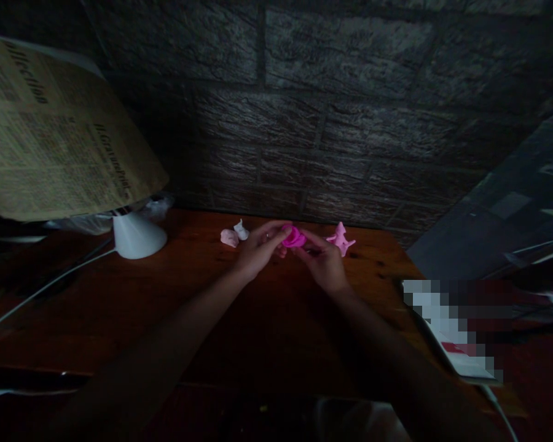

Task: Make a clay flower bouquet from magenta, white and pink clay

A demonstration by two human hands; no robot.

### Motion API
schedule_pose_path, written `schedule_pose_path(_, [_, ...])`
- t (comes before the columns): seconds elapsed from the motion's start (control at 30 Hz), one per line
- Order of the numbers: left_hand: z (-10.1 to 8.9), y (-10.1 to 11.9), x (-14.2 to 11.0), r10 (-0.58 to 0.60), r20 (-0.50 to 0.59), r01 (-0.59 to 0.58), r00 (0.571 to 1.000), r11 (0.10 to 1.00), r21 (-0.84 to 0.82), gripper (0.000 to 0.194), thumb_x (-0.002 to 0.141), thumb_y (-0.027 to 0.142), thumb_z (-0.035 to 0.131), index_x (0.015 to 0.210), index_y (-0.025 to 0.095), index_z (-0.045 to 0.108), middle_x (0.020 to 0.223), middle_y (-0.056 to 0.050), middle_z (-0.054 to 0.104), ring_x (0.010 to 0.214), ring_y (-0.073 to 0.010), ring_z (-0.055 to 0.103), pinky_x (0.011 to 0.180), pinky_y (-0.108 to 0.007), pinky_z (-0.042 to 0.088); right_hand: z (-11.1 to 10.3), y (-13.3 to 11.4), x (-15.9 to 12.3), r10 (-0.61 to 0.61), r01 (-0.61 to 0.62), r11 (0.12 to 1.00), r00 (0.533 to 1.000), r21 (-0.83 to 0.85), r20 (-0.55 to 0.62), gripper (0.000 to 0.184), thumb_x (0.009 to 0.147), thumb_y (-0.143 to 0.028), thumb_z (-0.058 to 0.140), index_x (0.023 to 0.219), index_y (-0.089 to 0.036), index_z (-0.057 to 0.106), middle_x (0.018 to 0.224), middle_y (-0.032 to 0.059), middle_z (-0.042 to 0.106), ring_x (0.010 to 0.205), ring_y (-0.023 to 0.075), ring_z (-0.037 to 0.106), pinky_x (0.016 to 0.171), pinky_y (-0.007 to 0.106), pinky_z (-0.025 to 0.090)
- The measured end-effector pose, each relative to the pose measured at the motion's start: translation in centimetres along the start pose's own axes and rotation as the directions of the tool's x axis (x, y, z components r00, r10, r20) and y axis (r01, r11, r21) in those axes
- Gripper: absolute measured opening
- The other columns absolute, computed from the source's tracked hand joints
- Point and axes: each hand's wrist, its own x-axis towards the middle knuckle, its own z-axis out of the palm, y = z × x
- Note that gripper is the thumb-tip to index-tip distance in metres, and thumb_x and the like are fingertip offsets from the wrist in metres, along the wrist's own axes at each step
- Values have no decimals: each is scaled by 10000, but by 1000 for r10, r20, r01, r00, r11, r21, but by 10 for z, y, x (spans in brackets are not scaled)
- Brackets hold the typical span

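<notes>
Dimly lit, the brick wall [345, 55] spreads behind everything I have in front of me, its rough blocks grey and dark. Below it runs my worktop [276, 344], reddish-brown wood that carries all the small pieces. On the left stands a lamp, its wide shade [59, 135] printed like old newspaper and spreading well beyond the narrow white base [141, 236] beneath. A grey panel [483, 196] slants up on the far right, and nearer to me, at the worktop's right edge, lies a flat, pale object [442, 331], mostly covered by blocky pixels, so I cannot tell what it is.

Both my forearms reach in towards the middle, near the wall. My left grip [258, 248] and my right grip [326, 261] meet there, fingers bent, and together they grasp a magenta piece [294, 236]. It sits between my fingertips, rounded and soft-looking, with folds on its surface, the brightest colour here.

Just beyond my right grip, a light pink spiky piece [340, 239] rests on the wood, its points sticking out several ways. On the other side, near my left grip, lies a smaller pale pink lump [229, 238], and close beside that, the smallest, a white pointed piece [241, 231].
</notes>
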Motion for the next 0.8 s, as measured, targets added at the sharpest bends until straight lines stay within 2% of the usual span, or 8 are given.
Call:
schedule_pose_path(0.07, [-6, 2, 1, 68, 104, -82, 992, 987, 140, 381, 834, 344, 743, 1187, 204, 719, 651, 19, 621, 514, -76, 512, 511, -208, 425, -2, 0, 2, 4, -11, 998, 995, 70, 99, 368, 828, -301, 759, 1194, -283, 722, 1019, 34, 790, 877, 214, 744, 840, 410, 612])
schedule_pose_path(0.13, [-11, 2, 2, 64, 220, -118, 973, 962, 245, 334, 857, 350, 715, 1151, 192, 738, 641, 10, 619, 506, -76, 494, 504, -212, 412, -6, 0, 4, 8, -31, 991, 984, 128, 180, 343, 814, -306, 771, 1153, -281, 728, 1068, 35, 785, 961, 225, 742, 895, 424, 599])
schedule_pose_path(0.2, [-13, 1, 3, 58, 261, -137, 964, 945, 298, 287, 864, 371, 700, 1066, 174, 756, 661, -6, 638, 512, -80, 499, 497, -213, 410, -10, 1, 5, 19, -54, 986, 975, 156, 222, 356, 810, -300, 772, 1160, -270, 716, 1105, 45, 774, 1009, 233, 733, 928, 438, 587])
schedule_pose_path(0.33, [-12, 0, 4, 125, 203, -186, 971, 929, 320, 280, 864, 408, 692, 996, 165, 736, 638, 0, 629, 510, -89, 517, 487, -212, 417, -11, 1, 4, 15, -60, 984, 966, 166, 256, 552, 795, -281, 785, 1320, -270, 614, 1212, 73, 727, 1024, 232, 718, 923, 439, 586])
schedule_pose_path(0.4, [-10, 1, 3, 143, 195, -203, 970, 920, 336, 271, 864, 411, 693, 978, 168, 729, 614, 3, 618, 510, -96, 533, 493, -216, 424, -9, -2, 2, 2, -27, 993, 976, 114, 218, 603, 775, -300, 811, 1336, -273, 593, 1210, 81, 715, 1012, 232, 708, 893, 429, 592])
schedule_pose_path(0.57, [-7, 3, 0, 145, 220, -221, 965, 900, 376, 222, 879, 391, 667, 888, 174, 709, 635, -11, 638, 505, -98, 549, 496, -226, 420, -7, -11, 1, -91, 108, 988, 984, -110, 151, 426, 793, -309, 809, 1191, -240, 674, 1139, 100, 705, 1002, 254, 676, 832, 420, 581])
schedule_pose_path(0.7, [-7, 4, 0, 123, 217, -201, 969, 898, 391, 259, 884, 411, 658, 785, 173, 687, 572, -2, 594, 487, -101, 524, 495, -235, 399, -9, -15, 2, -137, 169, 972, 972, -162, 192, 339, 843, -285, 761, 1171, -245, 686, 1084, 86, 708, 987, 247, 669, 861, 427, 566])
schedule_pose_path(0.8, [-8, 4, 0, 107, 209, -180, 972, 911, 371, 257, 878, 420, 666, 816, 174, 705, 540, 16, 556, 471, -99, 492, 489, -235, 375, -9, -15, 3, -142, 173, 972, 971, -159, 191, 363, 840, -270, 758, 1195, -260, 682, 1117, 78, 712, 1006, 245, 673, 882, 426, 563])
